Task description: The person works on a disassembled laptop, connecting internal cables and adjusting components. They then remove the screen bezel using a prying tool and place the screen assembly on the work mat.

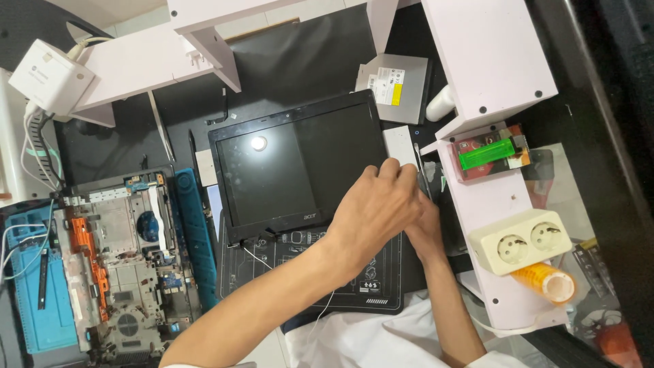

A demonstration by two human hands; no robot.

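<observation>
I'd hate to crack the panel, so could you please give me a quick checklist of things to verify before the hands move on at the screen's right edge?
1. Left hand on the screen's right bezel: ok, its fingers press there.
2. Right hand in contact too: cannot tell, the left hand covers most of it.
3. Laptop screen lying flat on the black mat: ok.
4. Thin tool by the edge, held or loose: cannot tell.
5. Hinge cables at the bottom edge free: cannot tell.
6. Opened laptop base apart from the screen: ok, it sits to the left.
</observation>
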